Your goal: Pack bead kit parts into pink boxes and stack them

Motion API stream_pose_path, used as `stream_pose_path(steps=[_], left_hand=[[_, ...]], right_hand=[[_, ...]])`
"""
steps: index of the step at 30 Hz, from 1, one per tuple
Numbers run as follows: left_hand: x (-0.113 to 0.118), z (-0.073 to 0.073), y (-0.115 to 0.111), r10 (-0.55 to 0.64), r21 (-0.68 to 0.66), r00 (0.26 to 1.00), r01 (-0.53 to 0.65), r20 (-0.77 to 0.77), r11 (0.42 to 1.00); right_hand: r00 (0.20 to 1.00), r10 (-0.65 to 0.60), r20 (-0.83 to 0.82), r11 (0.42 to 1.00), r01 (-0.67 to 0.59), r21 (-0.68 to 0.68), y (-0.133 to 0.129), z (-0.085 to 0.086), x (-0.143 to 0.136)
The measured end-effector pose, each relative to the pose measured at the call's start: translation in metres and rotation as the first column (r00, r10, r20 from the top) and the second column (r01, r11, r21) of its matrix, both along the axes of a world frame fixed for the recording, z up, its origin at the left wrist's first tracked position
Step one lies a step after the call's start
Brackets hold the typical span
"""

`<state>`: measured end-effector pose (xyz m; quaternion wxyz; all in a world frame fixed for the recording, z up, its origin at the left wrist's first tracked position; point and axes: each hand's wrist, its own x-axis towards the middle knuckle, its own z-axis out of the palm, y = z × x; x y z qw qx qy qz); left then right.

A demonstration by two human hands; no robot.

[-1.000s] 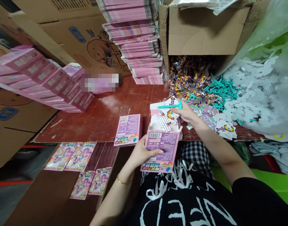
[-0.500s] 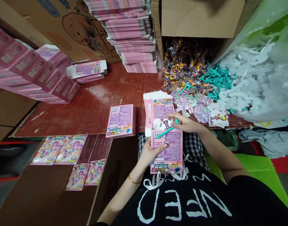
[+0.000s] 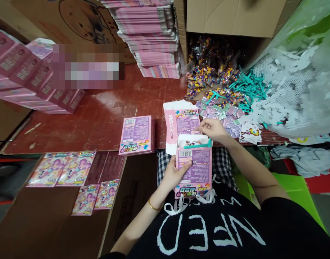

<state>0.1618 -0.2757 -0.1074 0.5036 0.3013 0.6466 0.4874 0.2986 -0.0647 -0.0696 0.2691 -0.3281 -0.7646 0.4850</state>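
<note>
My left hand (image 3: 179, 169) is wrapped round an upright purple-pink cardboard box (image 3: 195, 172), thumb across its printed face. The box's top is open. In its mouth lies a small teal plastic hammer (image 3: 195, 145), and behind the hammer a pattern card (image 3: 193, 142) partly shows. Just above the open top, at its right, my right hand (image 3: 213, 129) is closed with the fingertips pinched together; what they hold, if anything, is hidden. Behind them, an unfilled box with spread flaps (image 3: 181, 122) lies on the table.
A finished-looking box (image 3: 138, 135) sits left of my hands. At the back right are bead bags (image 3: 202, 75), teal hammers (image 3: 251, 90), small sachets (image 3: 226, 115), cards (image 3: 250, 133) and white pegboards (image 3: 291, 79). Flat boxes (image 3: 154, 36) are stacked behind; packed boxes (image 3: 32, 75) stand left.
My right hand has let go of the teal hammer and pattern card, which now sit in the box's mouth. It has moved up and right, fingers curled. My left hand keeps its hold.
</note>
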Motion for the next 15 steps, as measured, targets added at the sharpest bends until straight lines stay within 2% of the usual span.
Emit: stream_pose_path(steps=[3,6,8,9,12,15], left_hand=[[0.000,0.002,0.001,-0.042,0.015,0.997,0.043,-0.071,0.999],[0.000,-0.001,0.005,-0.028,0.003,0.998,0.028,-0.052,1.000],[0.000,-0.005,0.007,-0.001,-0.012,0.999,0.001,0.048,1.000],[0.000,-0.007,0.007,0.010,-0.017,0.995,-0.009,0.096,1.000],[0.001,-0.010,0.007,0.013,-0.013,0.990,-0.011,0.140,1.000],[0.003,-0.009,0.005,-0.003,0.010,0.998,0.002,0.064,1.000]], right_hand=[[0.999,0.038,0.028,0.989,-0.042,0.143,0.009,0.023,-0.004],[0.948,0.291,0.127,0.946,-0.305,0.109,0.003,0.037,-0.004],[0.864,0.471,0.181,0.873,-0.486,0.047,-0.004,0.037,0.000],[0.832,0.520,0.193,0.846,-0.534,0.021,-0.007,0.034,0.003],[0.819,0.538,0.198,0.840,-0.539,-0.055,-0.011,0.021,0.008],[0.905,0.403,0.135,0.905,-0.372,-0.204,-0.013,0.011,0.005]])
